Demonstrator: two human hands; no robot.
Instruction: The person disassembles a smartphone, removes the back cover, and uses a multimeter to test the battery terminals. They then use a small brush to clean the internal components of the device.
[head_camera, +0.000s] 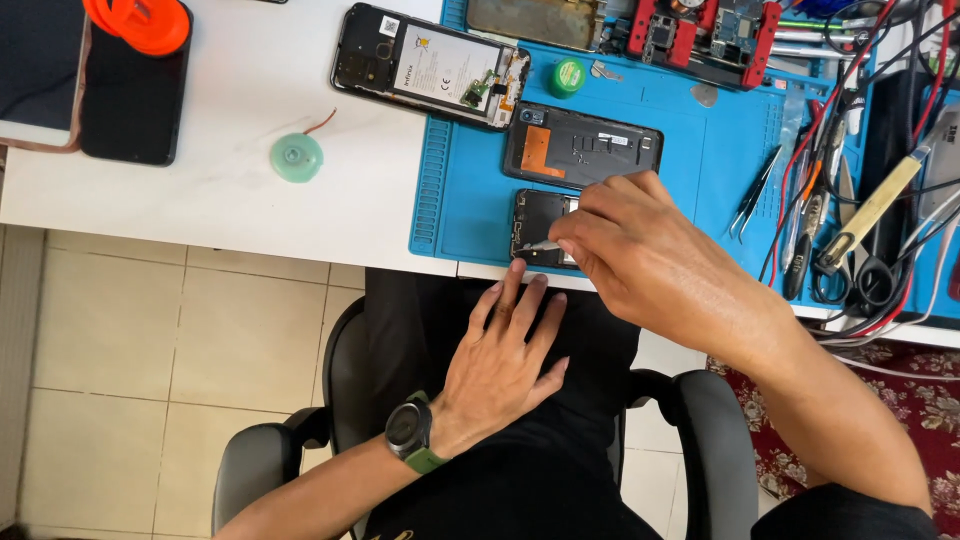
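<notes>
Blue silicone covers the work mat (680, 140) at the near edge of the white table (200, 190), and the one head view shows a phone teardown well under way. An opened phone (430, 65) with its battery and board exposed lies across the mat's far left corner; a black back cover (583, 145) lies separately just beyond the hands, and a smaller dark phone part (535, 228) sits at the mat's near edge. So the shell is already off and the pieces are spread out. My judgement is that the fine work on the small part is what remains, along with any reassembly.

The right hand (640, 255) rests over that small part, fingers pinched narrowly on a thin pale tool or sliver (too small to identify) whose tip touches the part's surface. The left hand (505, 360) lies flat and spread on the person's lap, holding nothing, its fingertips near the table edge just below the part. A green suction cup (297, 157) sits well apart to the left, and tweezers and hand tools (830, 200) crowd the mat's right side.
</notes>
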